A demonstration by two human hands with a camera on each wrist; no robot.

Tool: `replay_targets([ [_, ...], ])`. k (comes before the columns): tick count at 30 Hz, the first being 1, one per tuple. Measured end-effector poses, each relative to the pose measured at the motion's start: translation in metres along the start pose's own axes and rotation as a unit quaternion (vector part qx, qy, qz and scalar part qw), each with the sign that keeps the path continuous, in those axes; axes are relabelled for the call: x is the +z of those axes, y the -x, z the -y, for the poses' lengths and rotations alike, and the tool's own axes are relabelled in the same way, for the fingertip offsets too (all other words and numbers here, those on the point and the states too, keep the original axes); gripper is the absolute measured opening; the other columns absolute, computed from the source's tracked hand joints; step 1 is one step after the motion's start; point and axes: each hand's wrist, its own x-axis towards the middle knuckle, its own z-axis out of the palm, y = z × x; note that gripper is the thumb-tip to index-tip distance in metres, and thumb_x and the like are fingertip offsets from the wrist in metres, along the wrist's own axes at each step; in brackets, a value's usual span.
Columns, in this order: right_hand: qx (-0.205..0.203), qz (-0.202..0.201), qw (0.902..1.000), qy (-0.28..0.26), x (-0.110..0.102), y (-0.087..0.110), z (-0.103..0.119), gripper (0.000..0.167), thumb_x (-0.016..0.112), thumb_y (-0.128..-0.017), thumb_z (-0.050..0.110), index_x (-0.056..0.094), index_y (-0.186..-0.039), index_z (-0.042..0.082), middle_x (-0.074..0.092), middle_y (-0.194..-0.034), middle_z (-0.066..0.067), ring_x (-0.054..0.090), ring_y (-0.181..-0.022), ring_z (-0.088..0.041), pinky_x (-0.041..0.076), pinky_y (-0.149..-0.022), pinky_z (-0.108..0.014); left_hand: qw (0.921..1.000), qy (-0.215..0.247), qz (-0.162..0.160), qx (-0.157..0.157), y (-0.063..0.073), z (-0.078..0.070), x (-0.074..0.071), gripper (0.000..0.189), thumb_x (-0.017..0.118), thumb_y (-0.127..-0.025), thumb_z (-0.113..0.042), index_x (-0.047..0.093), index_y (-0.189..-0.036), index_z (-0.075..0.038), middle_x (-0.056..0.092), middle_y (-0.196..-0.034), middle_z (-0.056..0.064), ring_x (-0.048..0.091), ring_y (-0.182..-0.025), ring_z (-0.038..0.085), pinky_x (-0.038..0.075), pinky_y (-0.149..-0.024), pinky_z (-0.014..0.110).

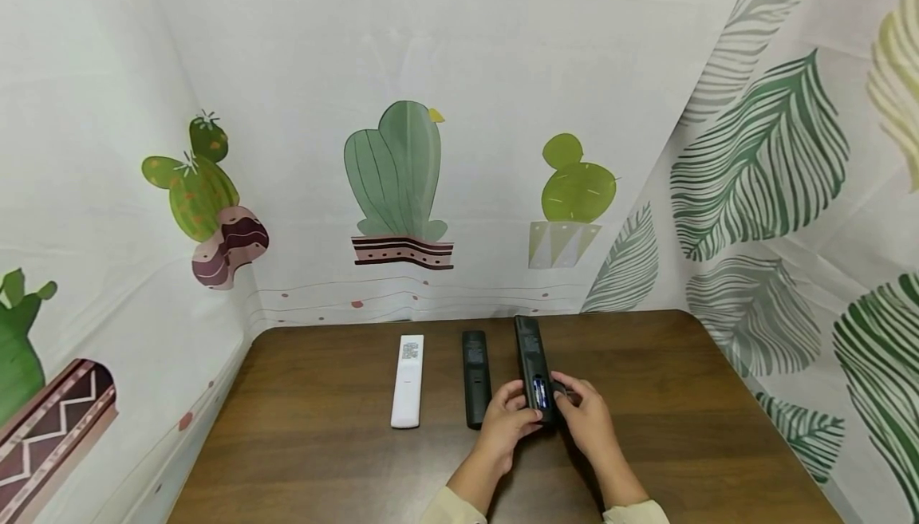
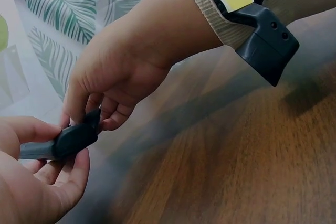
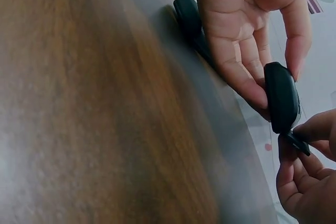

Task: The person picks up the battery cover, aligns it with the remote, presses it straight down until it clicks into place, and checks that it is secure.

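Note:
My left hand (image 1: 508,422) grips the lower end of a black remote control (image 1: 530,344), its back turned up and its battery compartment uncovered. Blue batteries (image 1: 541,393) lie inside that compartment. At the remote's right side, my right hand (image 1: 585,416) pinches a small dark battery cover (image 3: 298,144). In the right wrist view the cover sits at an angle against the remote's edge. Left of my left hand, a second black remote (image 1: 476,372) lies back up on the table. Beyond it, farther left, is a white remote (image 1: 408,384), also back up.
A brown wooden table (image 1: 323,428) with rounded far corners lies under everything. White cloth printed with cacti and leaves (image 1: 488,69) hangs behind the table and along both sides. A dark camera mount (image 2: 270,45) is strapped on the right wrist.

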Motion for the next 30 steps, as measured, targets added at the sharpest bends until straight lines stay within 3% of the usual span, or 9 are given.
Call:
replay_targets([
  [14,-0.005,0.012,0.9997,-0.021,0.004,0.002,0.008,0.037,0.068,-0.092,0.003,0.068,-0.128,0.010,0.066,-0.116,-0.016,0.065,-0.098,-0.019,0.051,-0.082,-0.021,0.9999,0.011,-0.006,-0.004,0.005,-0.007,-0.008,0.068,0.066,-0.081,0.002,0.042,-0.145,0.000,0.065,-0.129,0.017,0.068,-0.097,0.019,0.057,-0.084,0.033],
  [30,-0.002,0.021,0.9973,-0.071,0.015,0.004,0.013,0.037,0.069,-0.090,-0.001,0.067,-0.126,0.007,0.066,-0.115,-0.016,0.064,-0.090,-0.013,0.052,-0.077,-0.019,0.9996,0.028,-0.009,0.005,0.010,-0.009,-0.015,0.074,0.061,-0.077,0.007,0.036,-0.147,0.000,0.061,-0.131,0.019,0.068,-0.102,0.024,0.059,-0.089,0.042],
])
